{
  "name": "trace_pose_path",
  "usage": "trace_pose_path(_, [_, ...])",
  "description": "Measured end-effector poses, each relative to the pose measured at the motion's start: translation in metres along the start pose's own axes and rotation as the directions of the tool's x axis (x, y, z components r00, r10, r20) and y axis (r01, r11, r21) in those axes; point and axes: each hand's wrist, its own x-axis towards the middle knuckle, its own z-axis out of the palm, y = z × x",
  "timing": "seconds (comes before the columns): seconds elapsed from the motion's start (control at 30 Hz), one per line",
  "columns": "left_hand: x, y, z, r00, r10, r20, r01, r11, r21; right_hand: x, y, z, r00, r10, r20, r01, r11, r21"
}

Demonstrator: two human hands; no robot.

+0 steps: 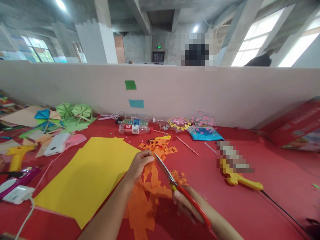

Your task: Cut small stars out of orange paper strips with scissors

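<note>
My left hand (139, 165) pinches the top of an orange paper sheet (145, 200) with cut-out gaps, held above the red table (250, 206). My right hand (186, 205) grips red-handled scissors (175, 185), whose blades point up and left toward my left fingers and the paper's edge. Small orange cut-out stars (180, 176) lie just right of the blades. More orange scraps with star holes (158, 146) sit behind my hands.
A large yellow sheet (87, 176) lies to the left. A plastic bottle (135, 129), star bags (203, 132), green paper fans (73, 111), a white device (57, 144), a yellow glue gun (241, 180) with black cord, and a red box (297, 126) surround the work spot. A low partition wall (175, 90) stands behind.
</note>
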Motion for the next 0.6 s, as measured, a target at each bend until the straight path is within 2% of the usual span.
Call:
trace_pose_path(0.3, [-0.0036, 0.0024, 0.0049, 0.999, 0.004, -0.047, -0.004, 1.0, -0.003, 0.0012, 0.0008, 0.0014, 0.999, 0.034, -0.037, -0.034, 0.999, 0.015])
trace_pose_path(0.6, [0.0005, 0.0015, -0.0007, 0.999, -0.032, -0.004, 0.032, 0.999, 0.021, 0.0018, 0.0016, -0.0001, 0.995, 0.071, -0.068, -0.072, 0.997, -0.006])
